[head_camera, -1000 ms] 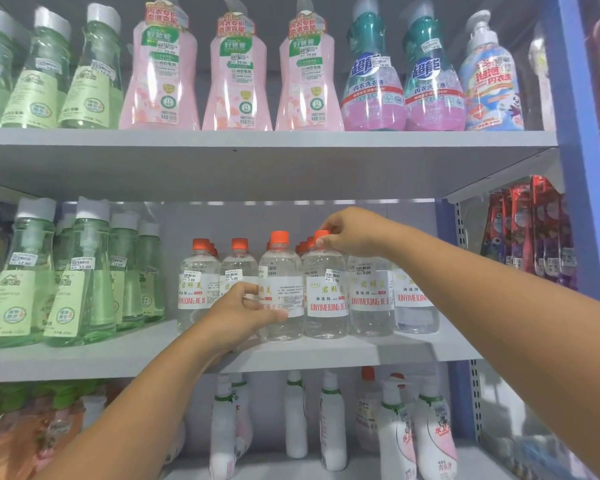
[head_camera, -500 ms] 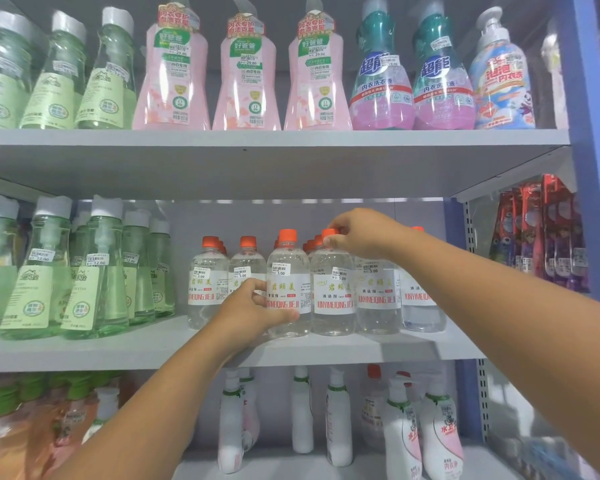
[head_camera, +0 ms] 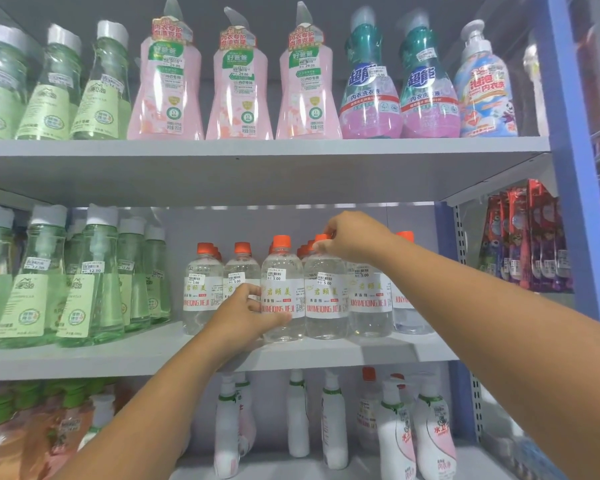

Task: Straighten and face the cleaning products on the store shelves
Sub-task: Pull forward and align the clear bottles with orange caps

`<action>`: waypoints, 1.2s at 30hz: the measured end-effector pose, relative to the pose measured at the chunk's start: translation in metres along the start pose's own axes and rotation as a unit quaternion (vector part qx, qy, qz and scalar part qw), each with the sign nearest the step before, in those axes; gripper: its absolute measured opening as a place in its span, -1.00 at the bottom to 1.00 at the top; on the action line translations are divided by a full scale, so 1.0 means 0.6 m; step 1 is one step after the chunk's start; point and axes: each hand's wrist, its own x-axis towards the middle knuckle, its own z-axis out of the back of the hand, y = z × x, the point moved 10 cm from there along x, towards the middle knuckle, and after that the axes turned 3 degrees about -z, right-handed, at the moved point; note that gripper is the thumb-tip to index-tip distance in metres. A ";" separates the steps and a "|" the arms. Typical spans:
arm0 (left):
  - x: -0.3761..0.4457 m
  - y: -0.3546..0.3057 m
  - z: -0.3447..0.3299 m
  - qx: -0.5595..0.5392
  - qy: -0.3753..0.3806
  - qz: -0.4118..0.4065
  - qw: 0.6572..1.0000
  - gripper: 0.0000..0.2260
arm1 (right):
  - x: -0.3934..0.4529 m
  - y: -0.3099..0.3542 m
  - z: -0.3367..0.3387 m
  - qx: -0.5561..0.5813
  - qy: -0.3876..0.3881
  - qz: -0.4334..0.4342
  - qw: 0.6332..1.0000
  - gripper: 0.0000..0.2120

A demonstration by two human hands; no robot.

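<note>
A row of clear orange-capped bottles with white labels stands on the middle shelf [head_camera: 378,351]. My left hand [head_camera: 246,317] grips the lower body of one clear bottle [head_camera: 282,271] near the row's centre, thumb across its label. My right hand [head_camera: 352,239] pinches the orange cap of the neighbouring clear bottle [head_camera: 326,299] to its right. Both bottles stand upright with labels facing out. More clear bottles [head_camera: 201,289] sit to the left and behind my right wrist.
Green pump bottles [head_camera: 84,285] fill the middle shelf's left side. Pink refill bottles [head_camera: 238,88] and teal-topped bottles [head_camera: 369,88] line the top shelf. White squeeze bottles [head_camera: 333,424] stand below. A blue upright post [head_camera: 579,202] bounds the right; red packets [head_camera: 527,237] hang beyond.
Both hands keep their holds on the same two bottles. The view has shifted slightly, moving the shelves a little right and down in frame.
</note>
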 end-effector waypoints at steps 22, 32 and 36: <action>-0.005 0.003 0.001 0.006 0.009 0.021 1.000 -0.52 | -0.175 -0.311 -0.099 0.344 0.055 -0.134 0.928 -0.42; -0.023 -0.016 0.000 0.031 -0.001 0.036 0.999 -0.53 | -0.184 -0.292 -0.087 0.320 0.055 -0.114 0.939 -0.49; -0.133 -0.099 0.054 0.139 -0.299 -0.187 0.925 -0.57 | -0.268 -0.310 -0.016 0.379 -0.182 -0.093 0.903 -0.56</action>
